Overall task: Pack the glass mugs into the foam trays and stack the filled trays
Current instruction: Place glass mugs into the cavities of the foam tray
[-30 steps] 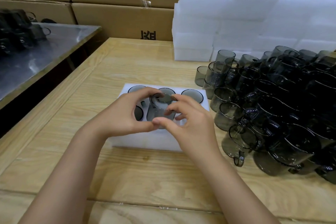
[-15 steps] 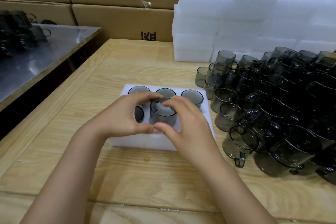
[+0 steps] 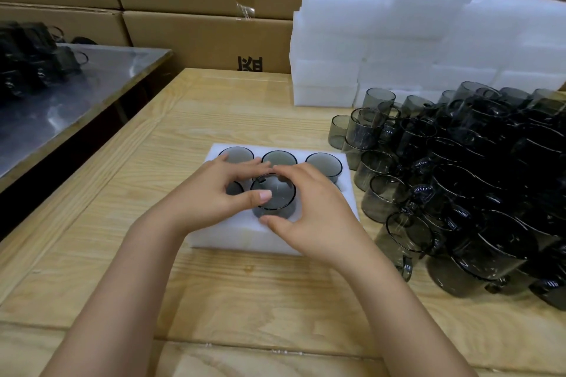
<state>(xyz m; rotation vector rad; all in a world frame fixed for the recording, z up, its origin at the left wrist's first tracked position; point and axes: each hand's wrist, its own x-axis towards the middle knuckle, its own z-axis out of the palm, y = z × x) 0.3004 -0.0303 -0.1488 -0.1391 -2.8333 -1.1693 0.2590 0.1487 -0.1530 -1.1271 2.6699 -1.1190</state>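
We held a smoky glass mug [image 3: 274,196] between our left hand [image 3: 211,193] and right hand [image 3: 312,211], fingers curled round its rim, in the front middle pocket of the foam tray [image 3: 232,238]. It seemed partly sunk in; our fingers hid its base. Three mugs [image 3: 323,162] filled the back row, and loose mugs [image 3: 459,177] crowded the wooden table [image 3: 183,284] to the right.

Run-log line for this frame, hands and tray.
left hand: grips held mug | right hand: grips held mug | held mug: at front-middle slot of foam tray | back row: three seated mugs | loose mugs: right of tray
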